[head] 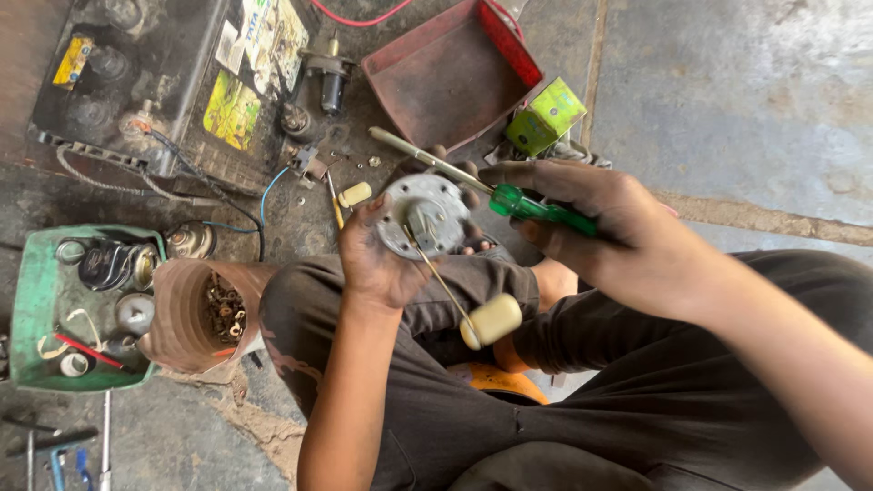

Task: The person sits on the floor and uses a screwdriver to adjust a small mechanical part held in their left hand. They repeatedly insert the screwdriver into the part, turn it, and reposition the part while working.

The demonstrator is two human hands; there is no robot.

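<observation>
**Float unit up on the knee, screwdriver in**

Far left, a green tray (27, 300) of oddments and a tub of screws (195, 314). Left hand (377, 259) clamps the round metal sender plate (426, 216) over the lap, rim-held: rigid, probably greasy, its thin float wire (444, 286) and cream float (491, 320) look bendable, dangling below. Right hand (600, 227) is wrapped round the green-handled screwdriver (496, 193), shaft crossing the plate

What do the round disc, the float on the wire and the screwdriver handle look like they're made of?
Disc: dull grey metal, scuffed, likely steel or aluminium. Float: matte cream plastic or foam, smooth. Screwdriver handle: clear green plastic, glossy and see-through.
</observation>
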